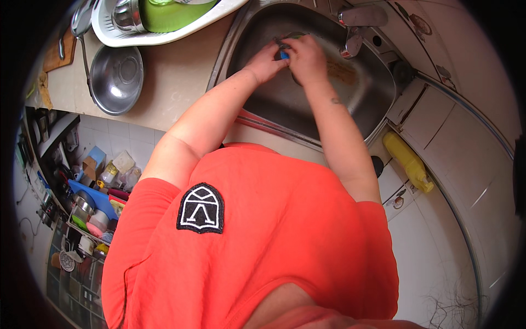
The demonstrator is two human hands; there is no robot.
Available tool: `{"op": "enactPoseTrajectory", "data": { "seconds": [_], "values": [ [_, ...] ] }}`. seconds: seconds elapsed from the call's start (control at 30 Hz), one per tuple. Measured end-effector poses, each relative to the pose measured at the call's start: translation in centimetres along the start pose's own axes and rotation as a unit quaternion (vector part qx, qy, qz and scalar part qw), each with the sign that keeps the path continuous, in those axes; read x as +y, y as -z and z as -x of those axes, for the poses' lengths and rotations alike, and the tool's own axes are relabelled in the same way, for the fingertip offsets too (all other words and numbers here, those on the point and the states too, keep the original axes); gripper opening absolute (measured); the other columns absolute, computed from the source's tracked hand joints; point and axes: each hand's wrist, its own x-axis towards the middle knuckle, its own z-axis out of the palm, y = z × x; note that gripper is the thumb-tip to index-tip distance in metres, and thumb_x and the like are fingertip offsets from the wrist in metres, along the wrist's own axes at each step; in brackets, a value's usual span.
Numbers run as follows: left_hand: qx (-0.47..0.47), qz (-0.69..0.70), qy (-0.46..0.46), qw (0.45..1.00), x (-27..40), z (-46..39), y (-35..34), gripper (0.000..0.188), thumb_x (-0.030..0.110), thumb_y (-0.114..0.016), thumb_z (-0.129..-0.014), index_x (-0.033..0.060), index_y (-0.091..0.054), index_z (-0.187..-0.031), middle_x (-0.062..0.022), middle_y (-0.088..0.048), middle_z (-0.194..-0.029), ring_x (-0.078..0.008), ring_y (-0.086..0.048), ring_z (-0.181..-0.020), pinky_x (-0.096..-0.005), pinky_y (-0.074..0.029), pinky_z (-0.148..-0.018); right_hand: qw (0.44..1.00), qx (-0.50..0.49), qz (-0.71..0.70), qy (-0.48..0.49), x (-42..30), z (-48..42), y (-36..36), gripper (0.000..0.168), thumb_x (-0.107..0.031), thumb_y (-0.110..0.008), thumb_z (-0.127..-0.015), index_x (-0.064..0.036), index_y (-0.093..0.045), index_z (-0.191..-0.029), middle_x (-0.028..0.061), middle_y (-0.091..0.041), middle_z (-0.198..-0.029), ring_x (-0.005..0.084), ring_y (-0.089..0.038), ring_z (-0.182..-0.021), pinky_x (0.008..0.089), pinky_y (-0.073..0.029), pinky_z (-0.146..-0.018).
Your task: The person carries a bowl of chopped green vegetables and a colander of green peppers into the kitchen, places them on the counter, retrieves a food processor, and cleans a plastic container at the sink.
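Observation:
Both my hands meet over the stainless steel sink [263,92]. My left hand [267,61] reaches in from the left, its fingertips against a small item with a blue part [284,54]. From the other side, my right hand [307,59] curls its fingers over the same item. Most of it is hidden by the fingers, so its kind cannot be told. Something dark and greenish [295,35] shows just beyond the fingertips. A chrome faucet [353,41] stands at the sink's right side, its spout apart from my hands.
Left of the sink, a metal bowl [117,80] sits on the counter [176,70]. Behind it is a white plastic basket [123,41] holding a green dish [176,16] and a metal vessel [126,16]. A wooden board [59,53] lies far left. A yellow bottle [404,158] is at right.

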Motion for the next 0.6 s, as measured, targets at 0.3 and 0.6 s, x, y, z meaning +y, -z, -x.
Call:
{"op": "enactPoseTrajectory", "data": {
  "seconds": [0.3, 0.6],
  "values": [
    [0.021, -0.036, 0.000, 0.999, 1.2, 0.2, 0.2, 0.081, 0.034, -0.069, -0.085, 0.0070, -0.031, -0.151, -0.0205, -0.035, -0.153, -0.0324, -0.031, -0.143, -0.0366, -0.027, -0.117, 0.998, 0.032, 0.048, -0.015, -0.3, 2.6, 1.6, 0.022, -0.010, -0.065, -0.082, -0.014, -0.073, -0.101, 0.0121, -0.060, -0.095, 0.0357, -0.063, -0.085, 0.0448, -0.053, -0.077],
    [0.030, -0.032, 0.006, 0.999, 1.4, 0.0, -0.1, 0.080, 0.031, -0.070, -0.084, 0.0061, -0.032, -0.150, -0.0211, -0.039, -0.150, -0.0328, -0.036, -0.141, -0.0359, -0.029, -0.116, 0.998, 0.005, 0.051, -0.040, 0.6, 2.0, -0.3, 0.017, -0.013, -0.068, -0.079, -0.015, -0.073, -0.095, 0.0105, -0.060, -0.100, 0.0321, -0.061, -0.098, 0.0439, -0.053, -0.079]
  ]
}}
